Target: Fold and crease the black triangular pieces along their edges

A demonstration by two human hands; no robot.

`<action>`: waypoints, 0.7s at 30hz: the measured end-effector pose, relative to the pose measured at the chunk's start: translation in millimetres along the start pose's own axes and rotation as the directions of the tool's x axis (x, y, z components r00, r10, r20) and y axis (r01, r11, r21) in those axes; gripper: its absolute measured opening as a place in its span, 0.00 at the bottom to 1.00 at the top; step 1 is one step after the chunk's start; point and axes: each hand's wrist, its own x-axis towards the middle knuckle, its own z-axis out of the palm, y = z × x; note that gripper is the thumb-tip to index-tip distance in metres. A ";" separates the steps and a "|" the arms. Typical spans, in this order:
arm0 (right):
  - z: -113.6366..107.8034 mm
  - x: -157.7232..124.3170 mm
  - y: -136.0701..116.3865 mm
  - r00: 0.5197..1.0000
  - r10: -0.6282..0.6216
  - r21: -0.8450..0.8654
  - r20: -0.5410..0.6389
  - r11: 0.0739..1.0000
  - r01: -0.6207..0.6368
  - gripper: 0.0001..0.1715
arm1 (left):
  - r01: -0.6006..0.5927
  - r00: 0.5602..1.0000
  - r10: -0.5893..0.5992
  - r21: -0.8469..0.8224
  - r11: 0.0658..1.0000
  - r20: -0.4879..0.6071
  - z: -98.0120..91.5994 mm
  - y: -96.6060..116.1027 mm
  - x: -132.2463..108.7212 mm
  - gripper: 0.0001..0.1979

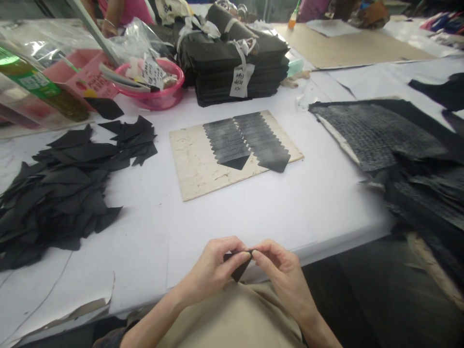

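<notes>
Close to my body, just off the table's front edge, both hands pinch a small black fabric piece (239,271) with a pointed lower corner. My left hand (217,263) holds it between thumb and fingers. The thumb and forefinger of my right hand (279,263) grip its top right corner, beside the left thumb. Beyond my hands lies a beige board (194,166) with two rows of overlapping black fabric pieces (226,142) laid in steps. A large heap of loose black fabric pieces (54,193) spreads over the table to the left.
Tied stacks of black fabric (213,67) with handwritten labels stand at the back. Left of them are a pink basin (163,99), a pink box (87,72) and a green-labelled bottle (39,84). Dark textured cloth (380,130) covers the right side. Another person's arm (113,17) shows at the back.
</notes>
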 end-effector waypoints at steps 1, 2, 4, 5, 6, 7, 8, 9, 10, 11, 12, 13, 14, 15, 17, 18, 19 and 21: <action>0.9 0.5 -0.6 1.000 -0.006 -0.017 -0.020 1.000 0.005 0.13 | 0.008 1.000 -0.008 -0.011 1.000 0.003 0.1 1.3 -0.2 0.14; 1.9 0.8 -0.9 0.999 -0.010 -0.040 -0.041 0.999 0.008 0.13 | 0.019 1.000 -0.019 -0.021 1.000 0.011 0.2 2.6 -0.5 0.14; 3.8 1.4 -0.7 0.996 -0.010 -0.081 -0.083 0.997 0.004 0.14 | 0.048 0.998 -0.048 -0.034 0.998 0.029 0.1 4.6 -1.3 0.14; 4.8 1.6 -0.3 0.995 -0.003 -0.087 -0.100 0.996 -0.006 0.14 | 0.068 0.997 -0.066 -0.035 0.997 0.039 -0.2 5.3 -1.9 0.14; 5.8 1.7 0.1 0.994 0.007 -0.080 -0.107 0.997 -0.015 0.14 | 0.087 0.995 -0.086 -0.033 0.996 0.045 -0.6 5.6 -2.4 0.14; 6.7 2.0 0.6 0.993 0.015 -0.066 -0.113 0.998 -0.022 0.15 | 0.107 0.993 -0.106 -0.026 0.994 0.047 -1.3 5.7 -3.1 0.15; 7.3 2.3 1.1 0.992 0.021 -0.049 -0.122 0.998 -0.027 0.15 | 0.126 0.991 -0.125 -0.020 0.992 0.046 -2.1 5.4 -3.7 0.15; 7.7 2.8 1.6 0.990 0.025 -0.035 -0.136 0.999 -0.030 0.15 | 0.144 0.989 -0.143 -0.015 0.990 0.046 -2.9 4.7 -4.2 0.15; 7.7 3.4 2.1 0.988 0.029 -0.027 -0.149 0.999 -0.034 0.15 | 0.158 0.986 -0.157 -0.014 0.987 0.048 -3.7 3.6 -4.7 0.15; 7.2 4.2 2.7 0.986 0.033 -0.023 -0.161 0.999 -0.037 0.15 | 0.169 0.985 -0.168 -0.017 0.985 0.050 -4.3 2.2 -5.0 0.15; 6.4 5.1 3.3 0.985 0.038 -0.020 -0.166 0.999 -0.042 0.15 | 0.176 0.983 -0.175 -0.024 0.984 0.051 -4.8 0.5 -5.3 0.16; 5.3 6.1 4.1 0.986 0.042 -0.015 -0.163 0.999 -0.045 0.16 | 0.183 0.982 -0.181 -0.035 0.982 0.054 -5.0 -1.6 -5.6 0.16; 4.0 7.1 5.1 0.988 0.044 -0.007 -0.150 0.999 -0.045 0.16 | 0.191 0.981 -0.188 -0.050 0.980 0.054 -5.0 -3.7 -5.7 0.16; 2.7 8.1 6.4 0.989 0.041 0.007 -0.140 0.999 -0.040 0.17 | 0.198 0.979 -0.195 -0.067 0.978 0.052 -4.9 -6.0 -5.8 0.16; 0.9 9.9 9.4 0.990 0.043 0.063 -0.131 0.997 -0.035 0.18 | 0.211 0.977 -0.207 -0.097 0.973 0.046 -4.2 -10.3 -5.9 0.17; 0.7 10.7 11.1 0.990 0.052 0.097 -0.129 0.995 -0.039 0.18 | 0.214 0.977 -0.211 -0.110 0.971 0.040 -3.6 -12.0 -5.8 0.16; 1.1 11.5 12.8 0.991 0.062 0.126 -0.121 0.991 -0.047 0.19 | 0.216 0.976 -0.213 -0.120 0.969 0.034 -2.9 -13.4 -5.7 0.16; 3.7 12.7 16.0 0.994 0.081 0.147 -0.076 0.987 -0.069 0.19 | 0.209 0.978 -0.208 -0.132 0.969 0.022 -1.5 -14.8 -5.1 0.16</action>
